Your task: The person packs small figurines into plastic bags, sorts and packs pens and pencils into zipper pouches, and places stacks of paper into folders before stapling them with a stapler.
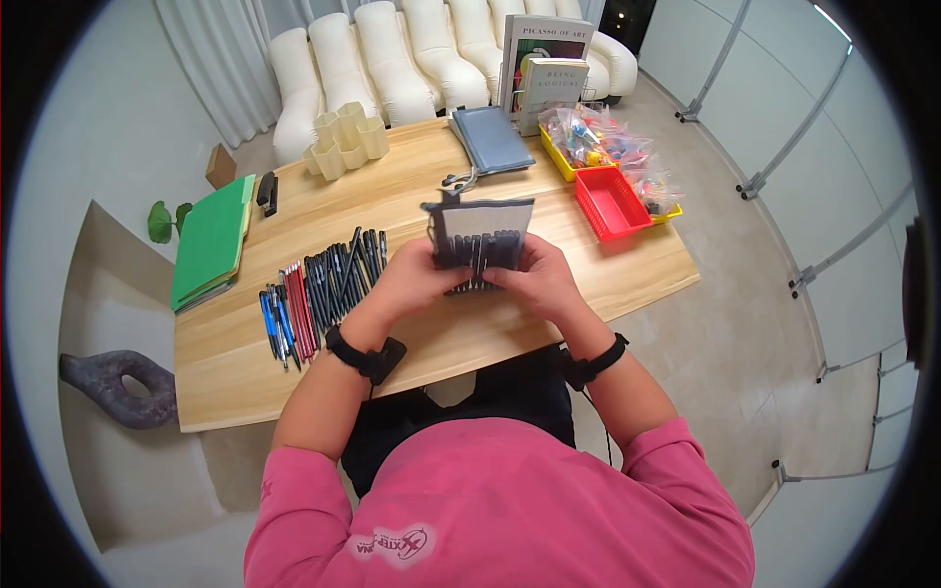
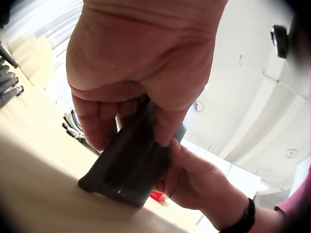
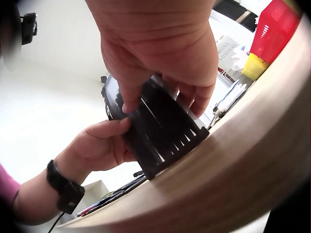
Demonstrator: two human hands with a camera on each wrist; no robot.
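Both hands hold a dark-edged, see-through zip pouch [image 1: 483,218] upright over the near part of the wooden table [image 1: 431,348]. A row of black pens [image 1: 472,249] stands side by side inside it. The left hand [image 1: 416,281] grips its left side, thumb on the near face and fingers behind. On the opposite side the right hand [image 1: 545,278] does the same, its thumb close to the left one. In the right wrist view the pouch's lower edge [image 3: 182,151] is close over the tabletop, with narrow bright gaps between the pens.
Left of the hands lie black pens [image 1: 338,269], red pens [image 1: 299,302] and blue pens [image 1: 277,318]. Beyond are a green folder [image 1: 214,240], a stapler [image 1: 267,194], a cream holder [image 1: 348,142], a grey-blue pouch [image 1: 493,139], books [image 1: 552,88], a red basket [image 1: 610,203] and bagged items [image 1: 588,137].
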